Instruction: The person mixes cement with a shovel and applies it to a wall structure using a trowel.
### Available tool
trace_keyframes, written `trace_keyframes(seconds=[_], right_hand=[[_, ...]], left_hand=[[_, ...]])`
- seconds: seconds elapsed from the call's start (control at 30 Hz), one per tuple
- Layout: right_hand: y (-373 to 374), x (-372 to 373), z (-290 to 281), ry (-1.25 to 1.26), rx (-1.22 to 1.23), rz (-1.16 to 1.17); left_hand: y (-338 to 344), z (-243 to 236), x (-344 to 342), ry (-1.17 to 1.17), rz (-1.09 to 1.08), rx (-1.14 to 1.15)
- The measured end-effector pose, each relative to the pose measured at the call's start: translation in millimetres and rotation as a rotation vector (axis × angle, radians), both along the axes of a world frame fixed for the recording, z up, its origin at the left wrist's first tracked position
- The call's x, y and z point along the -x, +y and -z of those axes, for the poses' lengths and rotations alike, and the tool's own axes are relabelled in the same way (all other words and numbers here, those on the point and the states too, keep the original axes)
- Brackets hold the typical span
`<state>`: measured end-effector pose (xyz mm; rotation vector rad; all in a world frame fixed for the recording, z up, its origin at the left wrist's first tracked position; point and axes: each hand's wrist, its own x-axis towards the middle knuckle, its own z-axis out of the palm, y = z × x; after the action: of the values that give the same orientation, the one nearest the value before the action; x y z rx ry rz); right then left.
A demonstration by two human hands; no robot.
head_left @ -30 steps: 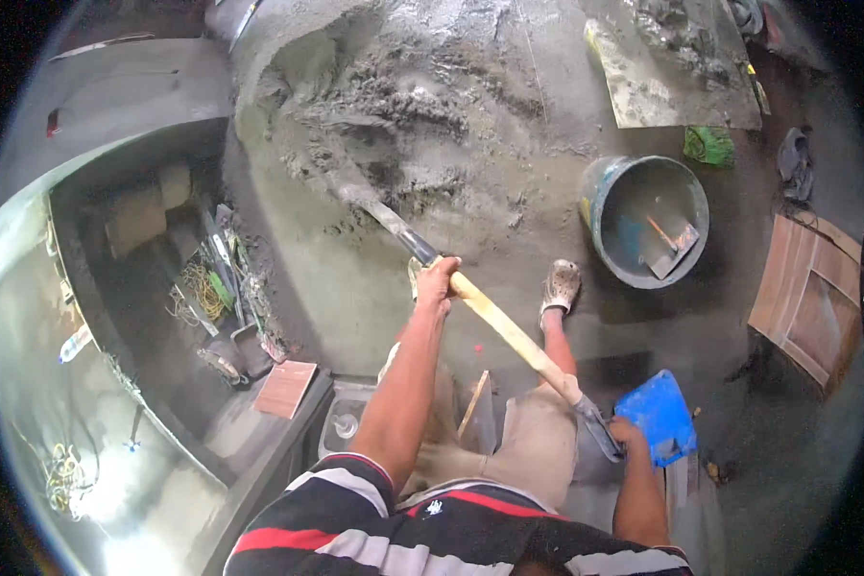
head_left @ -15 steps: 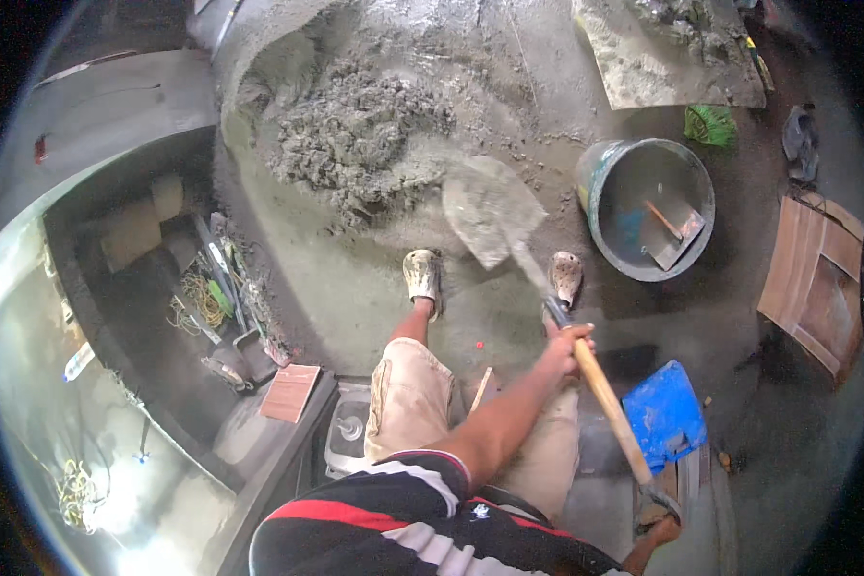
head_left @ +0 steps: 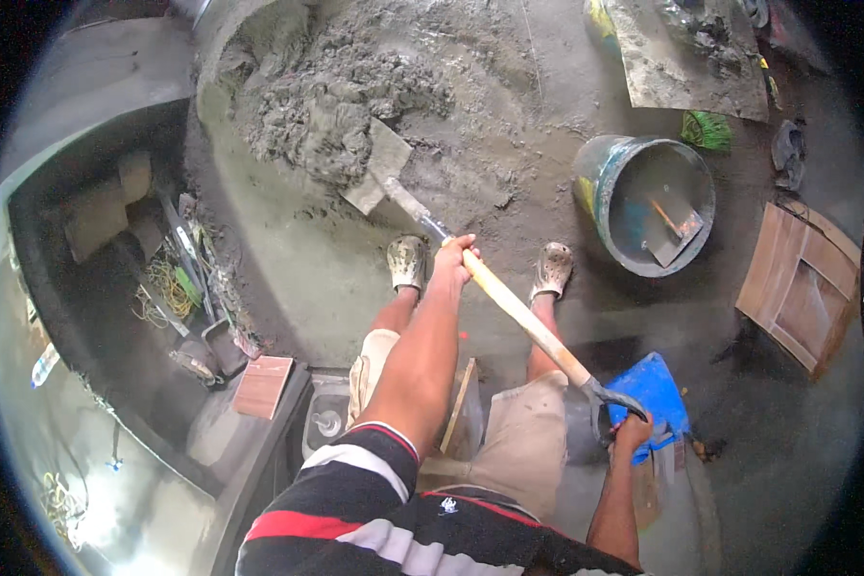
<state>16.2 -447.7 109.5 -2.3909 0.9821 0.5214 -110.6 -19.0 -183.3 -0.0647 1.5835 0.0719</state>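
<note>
I hold a shovel (head_left: pixel 528 317) with both hands, its wooden shaft slanting from lower right to upper left. My left hand (head_left: pixel 456 257) is wrapped round the shaft near the metal neck. At the other end, my right hand (head_left: pixel 632 432) grips the dark D-shaped handle. The shovel's blade (head_left: pixel 386 158) is pushed into the near right side of a heap of wet grey mortar (head_left: pixel 326 106). Part of the blade is hidden by mortar. My feet stand apart in dirty clogs on either side of the shaft.
To the right stands a large bucket (head_left: pixel 597 192) with a trowel (head_left: pixel 677 230) inside. Beyond it are a mortar-covered board (head_left: pixel 662 86) and green bristles (head_left: pixel 707 131). Cardboard (head_left: pixel 802 288) lies far right, a blue plastic piece (head_left: pixel 653 394) by my right hand. A walled recess (head_left: pixel 86 288) with tools lies left.
The shovel has swung left and forward, its blade going from bare beside the heap into the mortar. My left hand moved up and left; my right hand rose slightly.
</note>
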Motion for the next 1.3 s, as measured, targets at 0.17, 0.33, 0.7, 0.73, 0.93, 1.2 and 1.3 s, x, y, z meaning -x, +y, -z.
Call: trace_keyframes(seconds=[0.17,0.33,0.7,0.73,0.93,1.2,1.3], right_hand=[[-68.7,-25.1,10.2,0.687,-0.080,0.194],[-167.1,-35.0,48.4,1.327,0.099,-0.674],[-184.2,-17.1,-11.9,0.352,-0.258,0.024],[-193.3,-7.0,-20.8,0.187,-0.235,0.323],[-159.8,39.3,-91.1,-0.048,0.164,0.194],[-76.7,-16.8,-9.1,-0.308,0.250,-0.007],[24.6,-71.5,41.7,-0.515,0.248,-0.493]], left_hand=[[-13.5,-52.5,14.3,0.109,0.049,-0.238],[8.3,-100.4,2.3,0.160,0.327,-0.373],[-84.2,-151.8,-39.0,0.004,0.102,-0.273],[-100.5,-133.5,-36.5,-0.062,0.037,-0.186],[-188.7,-77.0,-79.8,-0.258,0.058,0.040],[-27.1,-2.9,-176.0,-0.337,0.203,-0.059],[98.9,17.4,-179.2,-0.391,0.133,-0.175]])
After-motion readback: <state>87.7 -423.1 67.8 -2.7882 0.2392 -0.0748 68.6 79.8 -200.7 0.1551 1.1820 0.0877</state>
